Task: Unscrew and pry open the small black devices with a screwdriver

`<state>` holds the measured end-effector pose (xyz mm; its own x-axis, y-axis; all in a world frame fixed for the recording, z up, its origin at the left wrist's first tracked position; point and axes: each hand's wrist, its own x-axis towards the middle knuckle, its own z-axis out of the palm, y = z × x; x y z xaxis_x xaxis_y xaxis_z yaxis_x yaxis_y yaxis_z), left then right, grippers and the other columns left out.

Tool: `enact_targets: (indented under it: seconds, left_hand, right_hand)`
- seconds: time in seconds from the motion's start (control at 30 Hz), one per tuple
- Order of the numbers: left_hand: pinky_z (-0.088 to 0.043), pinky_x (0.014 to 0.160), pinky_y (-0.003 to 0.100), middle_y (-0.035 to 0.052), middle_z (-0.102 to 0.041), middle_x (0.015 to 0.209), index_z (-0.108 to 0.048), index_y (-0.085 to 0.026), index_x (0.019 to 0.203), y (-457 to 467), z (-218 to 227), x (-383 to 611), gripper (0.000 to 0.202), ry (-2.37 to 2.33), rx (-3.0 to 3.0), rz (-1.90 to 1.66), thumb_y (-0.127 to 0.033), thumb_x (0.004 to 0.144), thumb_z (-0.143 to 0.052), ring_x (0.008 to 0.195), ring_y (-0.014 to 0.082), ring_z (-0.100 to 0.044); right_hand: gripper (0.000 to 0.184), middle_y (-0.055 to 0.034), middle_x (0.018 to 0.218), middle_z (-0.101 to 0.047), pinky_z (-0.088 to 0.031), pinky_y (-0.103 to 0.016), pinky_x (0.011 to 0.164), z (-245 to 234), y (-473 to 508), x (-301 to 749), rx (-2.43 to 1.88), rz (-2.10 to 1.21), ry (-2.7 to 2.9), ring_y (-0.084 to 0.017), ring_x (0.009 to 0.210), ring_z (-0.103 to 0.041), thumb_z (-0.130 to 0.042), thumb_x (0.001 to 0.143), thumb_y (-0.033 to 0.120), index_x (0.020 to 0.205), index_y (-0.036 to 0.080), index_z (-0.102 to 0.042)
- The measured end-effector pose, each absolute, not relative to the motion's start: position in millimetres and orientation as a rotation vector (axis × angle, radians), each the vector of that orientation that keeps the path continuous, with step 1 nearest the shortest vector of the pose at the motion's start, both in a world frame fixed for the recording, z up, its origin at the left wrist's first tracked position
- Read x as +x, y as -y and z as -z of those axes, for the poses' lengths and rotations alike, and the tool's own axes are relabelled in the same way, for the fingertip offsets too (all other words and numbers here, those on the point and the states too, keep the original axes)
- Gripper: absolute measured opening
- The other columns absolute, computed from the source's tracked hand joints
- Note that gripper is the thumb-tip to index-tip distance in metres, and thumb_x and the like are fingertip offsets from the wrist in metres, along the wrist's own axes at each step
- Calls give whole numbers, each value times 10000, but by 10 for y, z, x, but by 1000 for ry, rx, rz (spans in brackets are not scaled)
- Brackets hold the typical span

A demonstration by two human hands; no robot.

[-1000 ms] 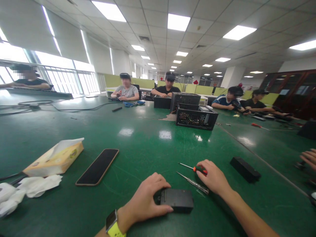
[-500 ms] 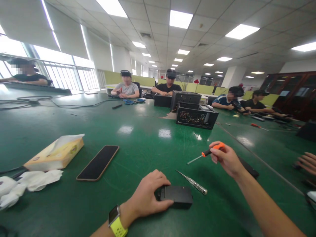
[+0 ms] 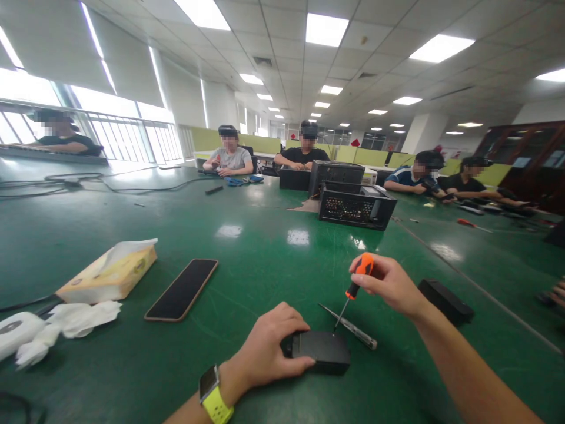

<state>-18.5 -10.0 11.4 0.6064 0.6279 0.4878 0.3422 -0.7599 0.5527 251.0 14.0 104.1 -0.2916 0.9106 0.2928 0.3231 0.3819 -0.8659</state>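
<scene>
My left hand (image 3: 277, 347), with a watch on a yellow-green strap (image 3: 216, 403) at the wrist, grips the left end of a black rectangular box (image 3: 326, 352) lying on the green table. Thumb and fingers press on opposite sides of it. My right hand (image 3: 388, 282) is closed around the orange and black handle of a screwdriver (image 3: 363, 266). The screwdriver slants down, its tip at the box's far top edge; whether it sits in a screw is too small to tell. Behind the box lies a clear-handled slim screwdriver (image 3: 359, 334), partly crossed by the held shaft.
A phone (image 3: 182, 291), a tissue pack (image 3: 110, 274) and crumpled tissues (image 3: 82, 321) lie to the left. Another black box (image 3: 445, 301) rests beyond my right forearm. Open computer cases (image 3: 355, 206) stand farther back. Several people sit around the table; a co-worker's hand (image 3: 558, 294) shows at the right edge.
My right hand has moved left and turned the screwdriver from nearly level to steep, bringing its tip down to the box. My left hand keeps its hold. The view has shifted slightly.
</scene>
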Motion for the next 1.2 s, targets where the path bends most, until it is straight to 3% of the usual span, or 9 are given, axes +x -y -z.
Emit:
enact_targets:
  seconds: [0.4, 0.6, 0.67, 0.8, 0.9, 1.07, 1.2]
  left_hand:
    - [-483, 778, 352, 78, -690, 923, -693, -174, 1012, 82, -76, -191, 347, -763, 2418, -962, -403, 761, -764, 860, 234, -580]
    - [-481, 763, 347, 75, -702, 916, -699, -179, 1004, 74, -76, -189, 378, -743, 2393, -984, -426, 736, -796, 852, 237, -589]
    - [-481, 760, 343, 74, -703, 910, -700, -182, 998, 79, -74, -189, 382, -744, 2382, -994, -443, 736, -794, 851, 235, -591]
    - [-479, 767, 336, 71, -706, 921, -699, -182, 997, 80, -47, -190, 378, -729, 2362, -1014, -431, 733, -803, 864, 231, -598]
    - [-480, 779, 336, 69, -702, 928, -698, -183, 996, 76, -24, -189, 381, -739, 2337, -1023, -419, 721, -815, 873, 230, -601]
    - [-488, 777, 336, 70, -696, 914, -702, -182, 981, 84, -18, -186, 364, -783, 2315, -1013, -404, 714, -813, 859, 227, -608]
    - [-492, 768, 337, 74, -695, 906, -707, -184, 972, 85, -28, -185, 374, -780, 2322, -1017, -429, 707, -808, 854, 232, -608]
  right_hand:
    - [236, 29, 660, -536, -397, -243, 531, -1049, -124, 2474, -1139, -861, 1912, -115, 566, -486, -689, 793, 402, 827, 176, -632]
    - [388, -11, 829, -632, -480, -271, 607, -1104, -77, 2566, -1138, -771, 2003, -155, 674, -589, -704, 792, 341, 1147, 211, -617]
    - [387, -25, 890, -664, -500, -281, 646, -1151, -35, 2604, -1129, -712, 2041, -166, 718, -618, -684, 801, 293, 1172, 220, -601]
    - [189, -1, 754, -674, -455, -265, 572, -1266, 57, 2633, -1229, -473, 2156, -154, 628, -591, -720, 790, 353, 924, 224, -686]
    - [244, 3, 644, -642, -378, -258, 495, -1332, 99, 2633, -1270, -335, 2211, -135, 541, -523, -707, 810, 452, 738, 219, -704]
    - [248, -24, 821, -694, -458, -271, 562, -1384, 134, 2743, -1232, -435, 2265, -164, 646, -600, -655, 852, 403, 1040, 260, -733]
    - [249, -29, 870, -709, -503, -292, 636, -1402, 160, 2826, -1235, -495, 2262, -181, 701, -638, -677, 827, 347, 1058, 262, -706]
